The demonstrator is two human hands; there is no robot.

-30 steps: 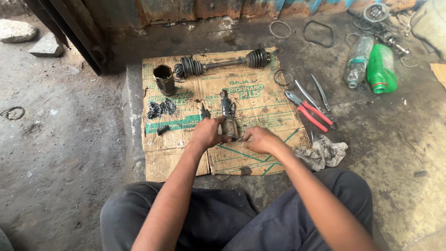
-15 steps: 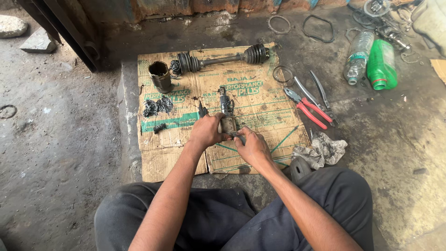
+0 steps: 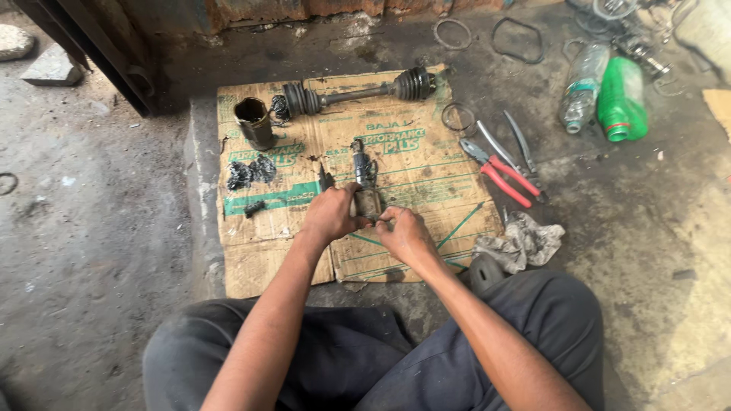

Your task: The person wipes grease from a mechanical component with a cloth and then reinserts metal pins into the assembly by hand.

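The cardboard sheet (image 3: 411,164) is tan with green stripes and dark print. The pliers (image 3: 499,169) have red handles. One bottle (image 3: 621,100) is bright green. The rag (image 3: 521,241) is grey.

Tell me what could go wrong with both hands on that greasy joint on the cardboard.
The left hand and right hand grip a greasy metal joint; it could slip from the fingers. Small dark parts lie loose on the cardboard, so a knock might scatter them onto the gritty floor.
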